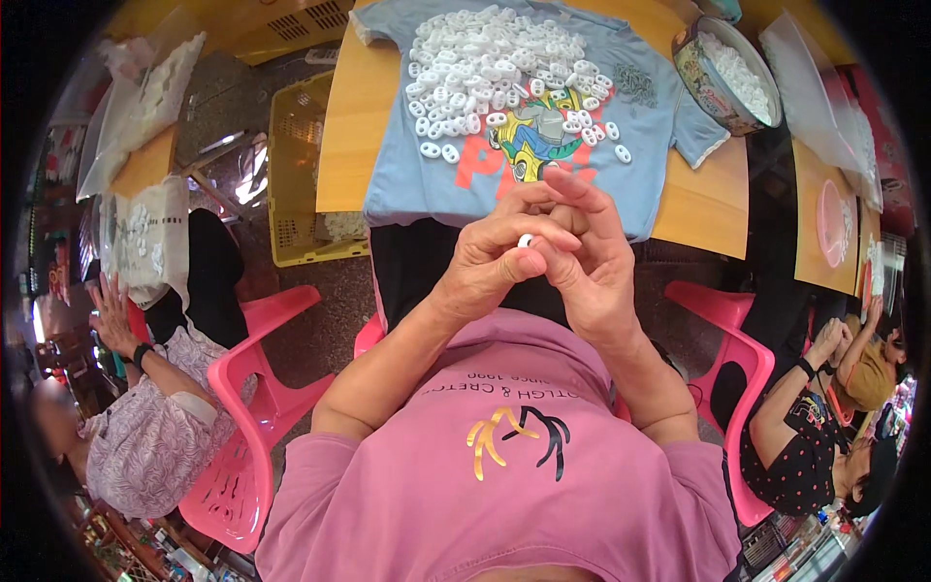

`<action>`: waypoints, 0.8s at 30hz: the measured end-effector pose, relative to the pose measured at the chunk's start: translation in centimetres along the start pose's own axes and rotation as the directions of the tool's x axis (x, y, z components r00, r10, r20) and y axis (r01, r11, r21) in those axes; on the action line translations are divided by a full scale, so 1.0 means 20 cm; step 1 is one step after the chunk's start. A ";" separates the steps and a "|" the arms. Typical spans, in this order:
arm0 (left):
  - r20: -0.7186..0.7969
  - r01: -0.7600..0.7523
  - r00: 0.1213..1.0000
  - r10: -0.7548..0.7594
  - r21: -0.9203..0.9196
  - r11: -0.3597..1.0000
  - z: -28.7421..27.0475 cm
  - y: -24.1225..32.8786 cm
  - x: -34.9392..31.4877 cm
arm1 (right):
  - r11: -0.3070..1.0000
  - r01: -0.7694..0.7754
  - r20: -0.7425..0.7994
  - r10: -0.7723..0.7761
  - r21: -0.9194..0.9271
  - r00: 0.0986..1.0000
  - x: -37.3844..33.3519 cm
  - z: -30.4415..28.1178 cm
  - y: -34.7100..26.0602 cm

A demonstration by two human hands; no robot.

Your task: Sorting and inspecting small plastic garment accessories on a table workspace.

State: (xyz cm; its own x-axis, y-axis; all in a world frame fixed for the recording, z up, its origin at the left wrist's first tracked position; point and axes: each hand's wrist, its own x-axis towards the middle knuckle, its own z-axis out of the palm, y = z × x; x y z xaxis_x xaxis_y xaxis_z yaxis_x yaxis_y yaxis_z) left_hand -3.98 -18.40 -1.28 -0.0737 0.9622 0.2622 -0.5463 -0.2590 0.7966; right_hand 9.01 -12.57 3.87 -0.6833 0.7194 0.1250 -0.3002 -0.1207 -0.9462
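Observation:
Over my lap, my two hands meet just beyond the front edge of the shirt-covered table. My left hand [491, 254] pinches a small white plastic cord lock [525, 241] between thumb and forefinger. Against the same piece, the thumb and bent forefinger of my right hand [593, 260] close in, with its other fingers raised. Part of the piece is covered by my fingers. A heap of white two-hole cord locks [485, 63] lies on a blue T-shirt [412, 184] with a cartoon print. Right of the heap is a small pile of dark grey springs [635, 85].
A round tub [690, 73] of white pieces stands at the table's right. A yellow crate [291, 175] is left of the wooden table [339, 126]. Pink chairs [238, 436] flank me. One person [160, 427] sits left; others [805, 417] sit right, near a pink basin [830, 221].

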 end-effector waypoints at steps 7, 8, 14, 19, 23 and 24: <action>0.026 -0.092 0.996 0.091 0.460 0.883 -0.17 0.18 -0.03 | 0.977 -0.215 0.038 0.215 -0.017 0.976 0.07 -0.04 -0.02; -0.044 -0.076 0.993 0.108 0.462 0.884 -0.22 0.23 -0.08 | 0.976 -0.215 0.040 0.216 -0.017 0.976 0.09 -0.09 -0.01; -0.558 0.298 0.810 0.181 0.657 0.693 -0.45 0.52 -0.33 | 0.746 -0.070 -0.295 -0.174 -0.662 0.939 0.22 -0.50 0.03; -0.726 0.519 0.667 0.168 0.614 0.594 -0.90 0.47 -0.59 | 0.452 -0.007 -0.157 -0.296 -0.892 0.942 0.30 -0.54 0.02; -0.604 0.545 0.721 0.339 0.797 0.260 -1.02 0.40 -0.64 | 0.097 0.107 0.067 -0.348 -0.990 0.935 0.35 -0.54 0.07; -0.582 0.592 0.735 0.348 0.801 0.089 -1.01 0.40 -0.63 | 0.095 0.105 0.066 -0.348 -0.990 0.935 0.35 -0.54 0.07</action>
State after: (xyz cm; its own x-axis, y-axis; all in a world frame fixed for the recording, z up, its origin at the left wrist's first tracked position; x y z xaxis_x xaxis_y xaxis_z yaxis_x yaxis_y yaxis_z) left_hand -24.25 -30.91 -9.24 -0.7297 0.6663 0.1534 0.5762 0.4785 0.6626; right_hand 11.00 -0.29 0.23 -0.5787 0.6695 0.4656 0.5583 0.7414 -0.3722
